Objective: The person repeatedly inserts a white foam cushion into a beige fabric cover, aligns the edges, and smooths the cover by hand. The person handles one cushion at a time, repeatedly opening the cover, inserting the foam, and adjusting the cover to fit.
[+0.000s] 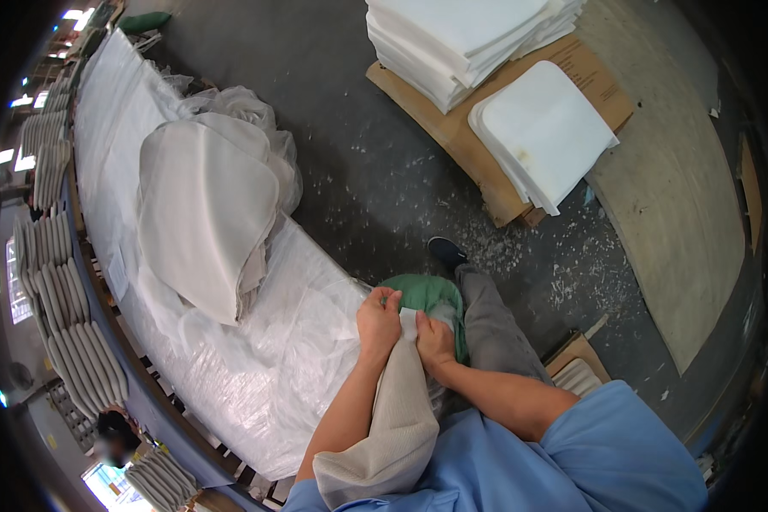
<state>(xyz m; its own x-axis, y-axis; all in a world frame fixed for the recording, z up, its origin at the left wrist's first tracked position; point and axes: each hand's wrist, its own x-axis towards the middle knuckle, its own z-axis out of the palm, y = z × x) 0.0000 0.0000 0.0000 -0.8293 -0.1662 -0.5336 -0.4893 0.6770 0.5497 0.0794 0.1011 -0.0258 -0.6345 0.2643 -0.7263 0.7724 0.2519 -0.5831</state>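
My left hand (379, 324) and my right hand (436, 340) are side by side in front of my body, fingers closed at the upper end of a beige fabric cover (384, 448). A small white piece (409, 323) shows between the hands; whether it is foam or the cover's lining I cannot tell. The cover narrows toward my hands and hangs in loose folds toward my lap. Just beyond the hands is a rounded green thing (422, 294), partly hidden. To their left, a pile of flat light-grey fabric covers (200, 205) lies on a plastic-covered table (230, 401).
White foam pads (542, 128) and a taller foam stack (452, 34) sit on cardboard (431, 119) at the upper right. Scraps litter the dark floor (358, 171). Rows of beige cushions (77, 350) stand beyond the table at the left, near a person (118, 435).
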